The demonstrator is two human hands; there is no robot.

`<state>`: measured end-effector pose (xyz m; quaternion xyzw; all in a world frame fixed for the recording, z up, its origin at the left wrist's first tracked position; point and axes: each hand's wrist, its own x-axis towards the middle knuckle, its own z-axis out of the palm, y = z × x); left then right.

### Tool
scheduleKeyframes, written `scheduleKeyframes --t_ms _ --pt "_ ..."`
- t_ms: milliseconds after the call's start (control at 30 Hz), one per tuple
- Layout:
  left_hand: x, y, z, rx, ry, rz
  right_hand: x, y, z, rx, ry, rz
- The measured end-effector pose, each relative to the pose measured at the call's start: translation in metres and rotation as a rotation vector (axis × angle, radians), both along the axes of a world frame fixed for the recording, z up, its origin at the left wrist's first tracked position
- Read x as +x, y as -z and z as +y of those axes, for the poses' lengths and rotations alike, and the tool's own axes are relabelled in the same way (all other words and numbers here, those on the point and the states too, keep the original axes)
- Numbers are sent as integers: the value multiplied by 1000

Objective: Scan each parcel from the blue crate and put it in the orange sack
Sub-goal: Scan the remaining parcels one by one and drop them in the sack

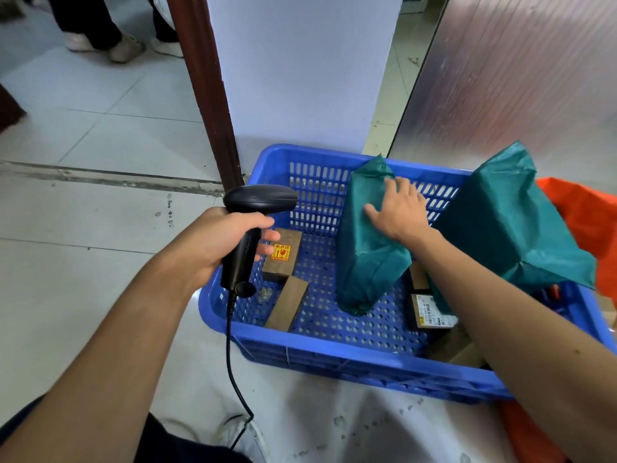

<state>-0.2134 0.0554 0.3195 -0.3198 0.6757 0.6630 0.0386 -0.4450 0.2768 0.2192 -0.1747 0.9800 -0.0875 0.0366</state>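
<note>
orange sack point(587, 215) half behind teal parcel point(507, 222)

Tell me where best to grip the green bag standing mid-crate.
Probably the upper part of the green bag, from above and its right side, where the right hand rests open. It leans upright against the crate wall, top free, and looks soft.

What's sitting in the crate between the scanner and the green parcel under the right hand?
In the head view, two brown cardboard boxes lie on the blue crate floor between the scanner and green parcel.
</note>
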Motion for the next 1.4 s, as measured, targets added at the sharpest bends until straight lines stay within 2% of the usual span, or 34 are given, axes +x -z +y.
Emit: scheduleKeyframes --t_ms 67,167,400,567,700,867,1067,1267,1400 --pt "0 1 -1 -4 3 1 16 5 -14 16 -141 80" --pt "1 2 -2 -10 -4 -4 36 17 -35 27 -319 88" --pt "11 3 -11 -50 -15 -44 65 47 -69 169 -519 37" --pt "15 7 -18 -60 -56 -69 83 64 -91 224 -575 -320" --pt "15 8 -22 -62 -81 -82 92 83 -104 372 -628 -586" --pt "12 4 -22 -57 -96 -69 100 112 -107 431 -692 -697" --pt "7 6 -19 -61 -66 -71 103 130 -101 452 -748 -648" --pt "4 5 -17 -64 -62 -61 105 138 -96 667 -888 -291" --pt "5 3 -15 -60 -73 -49 99 133 -95 604 -884 -187"
